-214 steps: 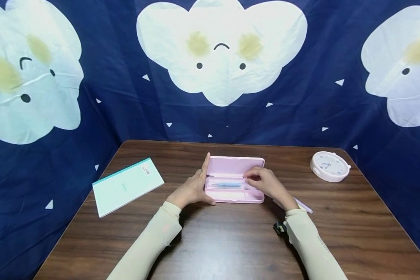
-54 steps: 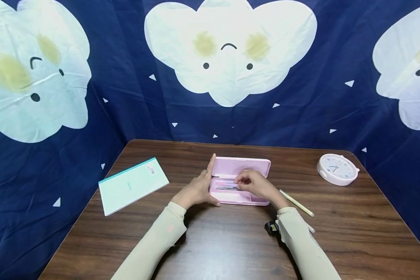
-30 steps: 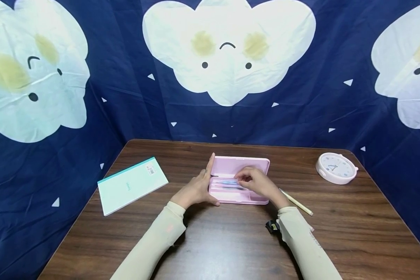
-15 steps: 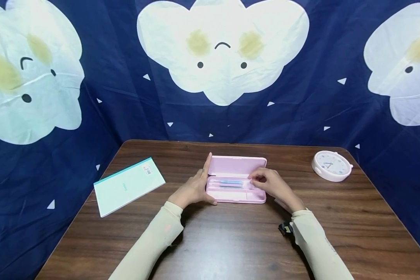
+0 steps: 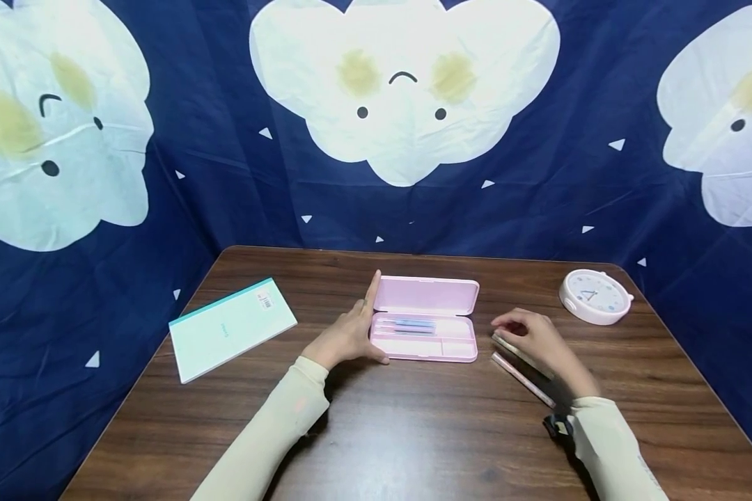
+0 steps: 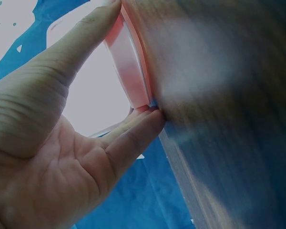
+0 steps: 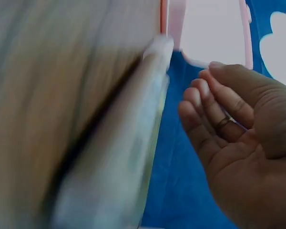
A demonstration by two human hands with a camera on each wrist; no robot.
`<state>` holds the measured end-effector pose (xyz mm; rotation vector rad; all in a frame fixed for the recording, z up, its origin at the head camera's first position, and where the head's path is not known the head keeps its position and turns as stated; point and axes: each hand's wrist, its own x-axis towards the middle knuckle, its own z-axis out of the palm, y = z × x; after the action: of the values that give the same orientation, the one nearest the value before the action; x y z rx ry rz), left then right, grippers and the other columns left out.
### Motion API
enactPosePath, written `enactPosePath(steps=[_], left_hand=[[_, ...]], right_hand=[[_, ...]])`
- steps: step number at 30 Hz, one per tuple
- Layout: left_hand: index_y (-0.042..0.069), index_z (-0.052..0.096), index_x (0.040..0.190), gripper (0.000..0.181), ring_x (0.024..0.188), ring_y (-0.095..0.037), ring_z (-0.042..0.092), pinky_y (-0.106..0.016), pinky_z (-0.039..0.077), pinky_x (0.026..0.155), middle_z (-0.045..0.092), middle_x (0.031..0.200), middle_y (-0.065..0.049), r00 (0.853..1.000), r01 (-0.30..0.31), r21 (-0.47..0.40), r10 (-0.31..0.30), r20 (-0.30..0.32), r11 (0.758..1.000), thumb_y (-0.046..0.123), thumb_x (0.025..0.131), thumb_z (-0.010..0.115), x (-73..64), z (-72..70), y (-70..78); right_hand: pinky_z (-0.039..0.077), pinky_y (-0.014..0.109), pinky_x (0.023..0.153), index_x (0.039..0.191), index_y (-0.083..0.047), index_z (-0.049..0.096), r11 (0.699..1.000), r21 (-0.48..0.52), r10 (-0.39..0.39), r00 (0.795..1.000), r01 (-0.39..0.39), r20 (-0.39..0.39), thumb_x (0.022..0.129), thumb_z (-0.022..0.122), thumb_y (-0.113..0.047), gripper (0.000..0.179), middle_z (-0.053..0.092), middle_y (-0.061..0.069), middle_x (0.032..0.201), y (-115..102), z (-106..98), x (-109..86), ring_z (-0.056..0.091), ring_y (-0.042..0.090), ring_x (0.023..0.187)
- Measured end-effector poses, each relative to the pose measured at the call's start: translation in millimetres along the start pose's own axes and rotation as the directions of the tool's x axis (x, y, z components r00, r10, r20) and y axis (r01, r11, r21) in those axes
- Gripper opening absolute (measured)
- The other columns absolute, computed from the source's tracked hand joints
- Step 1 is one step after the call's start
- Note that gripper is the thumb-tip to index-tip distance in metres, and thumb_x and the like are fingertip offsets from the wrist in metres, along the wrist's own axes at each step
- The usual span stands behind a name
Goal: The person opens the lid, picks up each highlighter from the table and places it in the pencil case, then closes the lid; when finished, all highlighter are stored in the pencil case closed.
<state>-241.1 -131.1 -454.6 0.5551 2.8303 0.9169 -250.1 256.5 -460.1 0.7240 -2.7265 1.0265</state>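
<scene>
A pink pencil case (image 5: 425, 358) lies with its lid (image 5: 426, 296) up; several slim blue and pink pens (image 5: 407, 326) are in its back compartment. My left hand (image 5: 346, 334) rests against the case's left end, thumb at the front edge and straight fingers along the hinge and lid. Right of the case, my right hand (image 5: 533, 339) hovers over a pale yellow pen (image 5: 520, 353). Its fingers are loosely bent, with nothing visible between thumb and fingertips in the right wrist view. A pinkish-white pen (image 5: 523, 379) lies nearer the front, beside that hand.
A mint-green notepad (image 5: 232, 330) with a barcode sticker lies on the left of the wooden table (image 5: 407, 431). A round white clock (image 5: 595, 298) stands at the right rear. Behind the table hangs a dark blue cloth (image 5: 413, 223) with white cloud shapes.
My right hand has left the case and moved right to the loose pens. A purple pen lying on the right earlier is no longer seen there. The left hand has kept its place.
</scene>
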Motion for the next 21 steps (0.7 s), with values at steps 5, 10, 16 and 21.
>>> enactPosePath(steps=[5, 10, 16, 21], left_hand=[[0.033, -0.026, 0.170, 0.168, 0.136, -0.067, 0.049, -0.070, 0.045, 0.112, 0.031, 0.167, -0.039, 1.000, 0.015, -0.020, -0.015, 0.015, 1.000, 0.036, 0.068, 0.107, 2.8, 2.4, -3.4], [0.037, -0.028, 0.168, 0.173, 0.137, -0.070, 0.046, -0.077, 0.042, 0.108, 0.030, 0.166, -0.042, 1.000, -0.005, -0.012, 0.005, -0.007, 1.000, 0.044, 0.062, 0.108, 12.5, 10.1, -22.3], [0.042, -0.032, 0.166, 0.176, 0.141, -0.069, 0.042, -0.077, 0.040, 0.111, 0.027, 0.168, -0.041, 1.000, -0.004, -0.037, 0.004, 0.011, 0.999, 0.043, 0.061, 0.109, 15.1, 10.8, -24.2], [0.041, -0.031, 0.166, 0.174, 0.140, -0.069, 0.043, -0.077, 0.041, 0.109, 0.028, 0.167, -0.042, 1.000, -0.023, -0.021, 0.023, 0.003, 1.000, 0.044, 0.062, 0.108, 17.2, 14.9, -28.6]], right_hand=[[0.051, 0.020, 0.070, 0.104, 0.000, 0.081, 0.999, 0.008, 0.041, 0.999, -0.041, -0.034, 0.094, 0.080, 0.002, 0.010, 0.077, 0.006, 0.094, 19, -17, -28.1, 0.060, -0.001, 0.081], [0.048, 0.017, 0.068, 0.105, 0.000, 0.081, 0.995, 0.047, 0.088, 0.995, -0.086, -0.047, 0.094, 0.079, 0.004, 0.011, 0.078, 0.008, 0.096, 33, -29, -52.9, 0.058, -0.003, 0.080], [0.049, 0.015, 0.067, 0.104, 0.005, 0.079, 0.988, 0.106, 0.110, 0.994, -0.110, 0.007, 0.093, 0.077, 0.008, 0.011, 0.074, -0.002, 0.089, 42, -34, -69.2, 0.058, -0.005, 0.078], [0.048, 0.017, 0.065, 0.106, 0.007, 0.078, 0.977, 0.157, 0.134, 0.989, -0.143, 0.065, 0.096, 0.075, 0.007, 0.011, 0.074, -0.004, 0.090, 45, -34, -71.6, 0.056, -0.004, 0.077]])
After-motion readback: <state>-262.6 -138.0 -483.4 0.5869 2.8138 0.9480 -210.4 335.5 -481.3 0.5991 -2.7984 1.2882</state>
